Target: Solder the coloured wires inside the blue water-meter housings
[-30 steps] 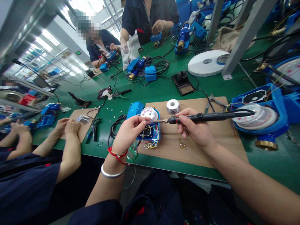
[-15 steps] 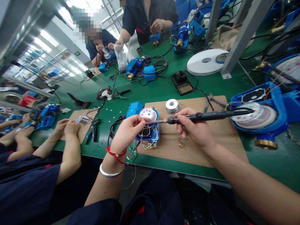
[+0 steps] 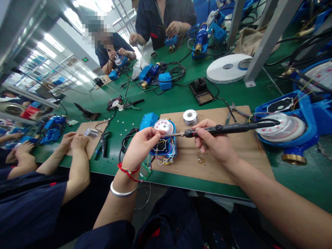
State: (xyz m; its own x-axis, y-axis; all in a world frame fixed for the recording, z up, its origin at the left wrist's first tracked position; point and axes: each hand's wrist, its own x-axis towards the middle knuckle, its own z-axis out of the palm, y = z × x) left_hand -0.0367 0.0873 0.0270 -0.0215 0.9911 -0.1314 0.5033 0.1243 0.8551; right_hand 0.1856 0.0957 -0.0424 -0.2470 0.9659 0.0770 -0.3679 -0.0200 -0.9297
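Observation:
My right hand (image 3: pixel 214 141) is closed around a black soldering iron (image 3: pixel 220 129), held level with its metal tip pointing left. The tip reaches the pinched fingertips of my left hand (image 3: pixel 142 143); whatever those fingers hold is hidden. Just below and behind them sits a blue water meter (image 3: pixel 175 147) with a white round dial (image 3: pixel 164 126) and an open box of loose coloured wires (image 3: pixel 168 155). A small green circuit board (image 3: pixel 145 171) lies at the table's near edge, under my left wrist.
A cardboard sheet (image 3: pixel 223 169) carries a solder spool (image 3: pixel 190 117) and pliers (image 3: pixel 232 112). Behind stands a soldering iron stand (image 3: pixel 201 91). A larger blue water meter (image 3: pixel 287 128) is at the right. A co-worker's hands (image 3: pixel 74 141) are at the left; other people work across the table.
My hands and the soldering iron stay almost still. Across the table, a co-worker's hand has let go of a clear plastic bag, which now lies lower on the table.

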